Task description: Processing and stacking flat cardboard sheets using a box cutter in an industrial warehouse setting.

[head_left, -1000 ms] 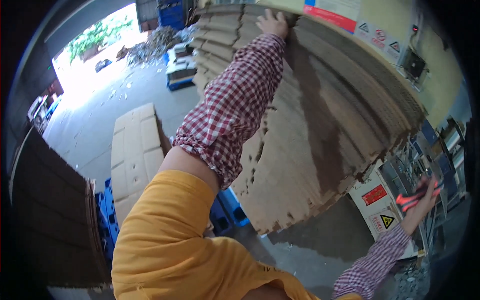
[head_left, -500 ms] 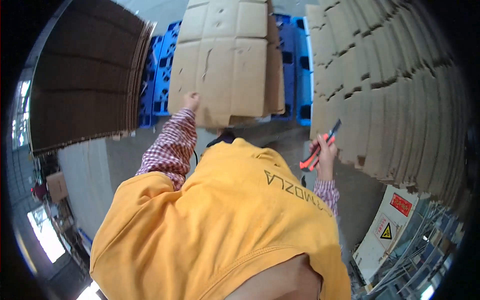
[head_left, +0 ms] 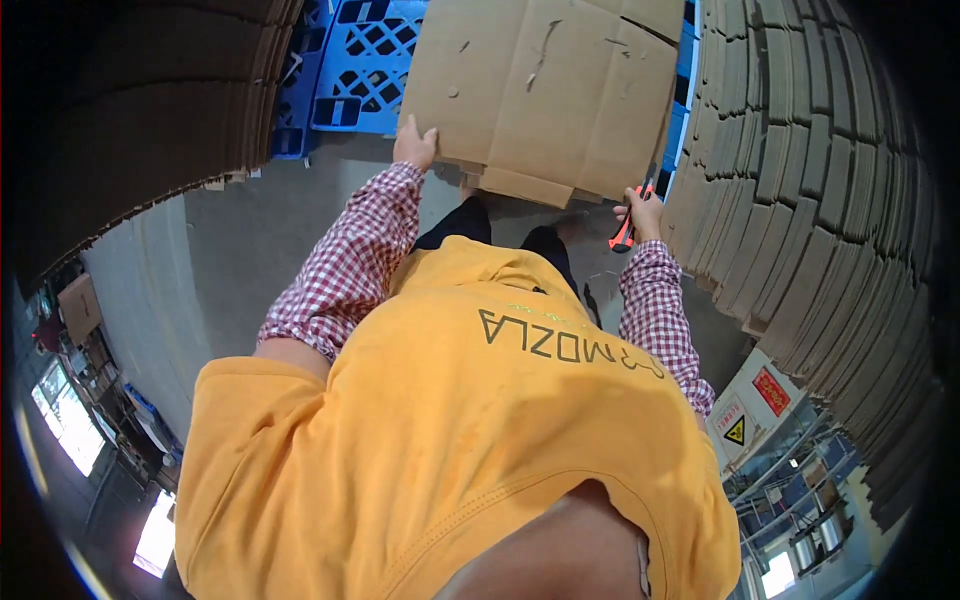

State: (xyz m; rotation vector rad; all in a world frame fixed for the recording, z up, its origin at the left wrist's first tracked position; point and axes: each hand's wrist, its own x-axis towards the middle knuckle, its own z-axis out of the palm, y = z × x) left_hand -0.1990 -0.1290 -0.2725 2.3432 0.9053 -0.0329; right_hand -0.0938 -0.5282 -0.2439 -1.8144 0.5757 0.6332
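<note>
A flat brown cardboard sheet (head_left: 560,90), creased and scuffed with small tears, lies in front of me over a blue pallet. My left hand (head_left: 416,147) is at its near left corner, with thumb and fingers closed on the edge. In my right hand (head_left: 648,214) is a red and black utility knife (head_left: 622,236), its blade end pointing away from me. That hand is beside the sheet's near right corner; whether its fingers also touch the cardboard I cannot tell. A narrow cardboard flap (head_left: 525,187) shows under the sheet's near edge.
Tall stacks of flattened cardboard stand on the left (head_left: 150,110) and right (head_left: 800,170). The blue pallet (head_left: 365,60) shows left of the sheet. A white panel with warning signs (head_left: 752,410) stands at the lower right, next to metal racks. Grey floor (head_left: 290,200) lies between.
My left hand has moved from over the cardboard's surface to its near left corner. My right hand has brought the knife up to the near right corner. The view has shifted closer to the sheet.
</note>
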